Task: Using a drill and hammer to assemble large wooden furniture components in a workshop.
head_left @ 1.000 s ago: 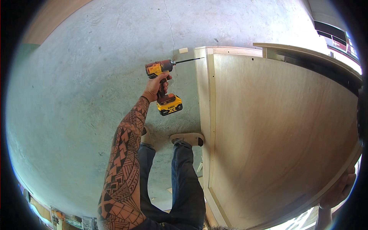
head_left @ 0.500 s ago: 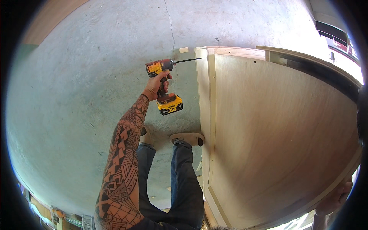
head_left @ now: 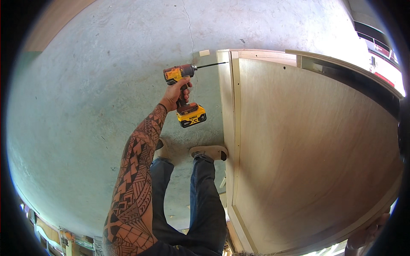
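Observation:
My left hand point(head_left: 176, 93) is closed around the grip of a yellow and black cordless impact driver point(head_left: 179, 73). Its battery point(head_left: 192, 117) hangs below the grip. A long dark driver bit point(head_left: 211, 65) points right, its tip over the far left corner of a large plywood cabinet point(head_left: 316, 149). Whether the tip touches the wood cannot be made out. Dark screw holes or heads dot the light edge strip point(head_left: 237, 111). At the lower right rim my right hand point(head_left: 363, 237) is by the cabinet's near right edge, dim and partly cut off, fingers unclear.
My shoes point(head_left: 209, 152) stand on the grey-green concrete floor point(head_left: 85, 128), the right one against the cabinet's side. A small wood block point(head_left: 204, 53) lies beyond the bit. A raised board point(head_left: 337, 59) runs along the cabinet's far edge. Clutter point(head_left: 64, 239) shows at lower left.
The driver in my left hand has shifted slightly right, its bit tip a little farther over the cabinet's corner. My right hand shows lower and less of it is visible.

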Demonstrator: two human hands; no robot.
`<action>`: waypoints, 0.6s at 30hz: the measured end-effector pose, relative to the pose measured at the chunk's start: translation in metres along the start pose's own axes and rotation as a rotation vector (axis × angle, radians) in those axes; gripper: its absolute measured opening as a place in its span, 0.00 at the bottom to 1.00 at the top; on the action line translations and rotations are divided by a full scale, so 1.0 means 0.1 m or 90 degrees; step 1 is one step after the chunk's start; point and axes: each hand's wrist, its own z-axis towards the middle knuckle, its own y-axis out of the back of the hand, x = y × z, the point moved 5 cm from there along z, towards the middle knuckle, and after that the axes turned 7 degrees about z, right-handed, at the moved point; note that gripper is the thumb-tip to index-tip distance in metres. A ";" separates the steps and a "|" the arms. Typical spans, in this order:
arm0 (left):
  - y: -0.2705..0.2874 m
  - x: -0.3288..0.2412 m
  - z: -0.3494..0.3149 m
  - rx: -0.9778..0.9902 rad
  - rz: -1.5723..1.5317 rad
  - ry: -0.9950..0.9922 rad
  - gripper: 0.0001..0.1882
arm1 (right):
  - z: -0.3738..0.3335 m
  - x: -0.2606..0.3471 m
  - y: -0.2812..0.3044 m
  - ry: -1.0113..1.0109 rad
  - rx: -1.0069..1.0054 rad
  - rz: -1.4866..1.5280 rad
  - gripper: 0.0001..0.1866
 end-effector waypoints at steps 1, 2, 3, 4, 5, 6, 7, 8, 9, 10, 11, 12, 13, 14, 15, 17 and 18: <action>-0.02 0.01 -0.01 -0.003 -0.005 0.002 0.15 | 0.00 -0.01 -0.01 -0.005 -0.007 0.007 0.12; -0.03 0.01 -0.02 -0.007 -0.009 0.004 0.15 | 0.00 -0.02 -0.02 -0.009 -0.013 0.015 0.12; -0.02 0.00 -0.02 -0.008 -0.009 0.004 0.15 | 0.00 -0.03 -0.04 -0.014 -0.019 0.023 0.12; -0.01 -0.02 -0.01 -0.006 -0.007 0.005 0.15 | 0.00 -0.03 -0.05 -0.018 -0.025 0.031 0.12; -0.01 -0.02 -0.01 -0.002 -0.005 0.006 0.15 | 0.00 -0.04 -0.06 -0.023 -0.032 0.039 0.12; -0.02 -0.02 -0.01 -0.003 -0.005 0.006 0.15 | -0.01 -0.04 -0.08 -0.027 -0.038 0.046 0.12; -0.03 -0.02 -0.02 -0.004 -0.004 0.004 0.15 | -0.01 -0.04 -0.09 -0.031 -0.045 0.053 0.12; -0.04 -0.03 -0.01 -0.004 -0.002 0.000 0.15 | -0.02 -0.05 -0.10 -0.035 -0.053 0.061 0.12; -0.05 -0.03 -0.01 -0.004 -0.001 0.000 0.15 | -0.03 -0.06 -0.12 -0.039 -0.060 0.069 0.12; -0.06 -0.03 -0.02 0.000 -0.006 0.000 0.15 | -0.03 -0.06 -0.14 -0.043 -0.068 0.076 0.12; -0.07 -0.03 -0.02 0.004 -0.010 0.001 0.15 | -0.04 -0.06 -0.16 -0.047 -0.076 0.084 0.12; -0.08 -0.03 -0.02 0.004 -0.010 0.002 0.15 | -0.04 -0.06 -0.18 -0.052 -0.083 0.091 0.12; -0.08 -0.03 -0.02 0.000 -0.010 0.010 0.15 | -0.05 -0.05 -0.20 -0.056 -0.090 0.098 0.12; -0.09 -0.02 -0.02 -0.003 -0.010 0.018 0.15 | -0.05 -0.05 -0.21 -0.060 -0.097 0.105 0.12; -0.10 -0.03 -0.02 -0.004 -0.011 0.019 0.15 | -0.05 -0.05 -0.23 -0.065 -0.103 0.112 0.12; -0.12 -0.06 -0.01 0.002 -0.011 0.006 0.17 | -0.06 -0.04 -0.25 -0.073 -0.116 0.125 0.12; -0.13 -0.05 -0.02 0.002 -0.012 0.007 0.17 | -0.06 -0.03 -0.26 -0.077 -0.122 0.130 0.12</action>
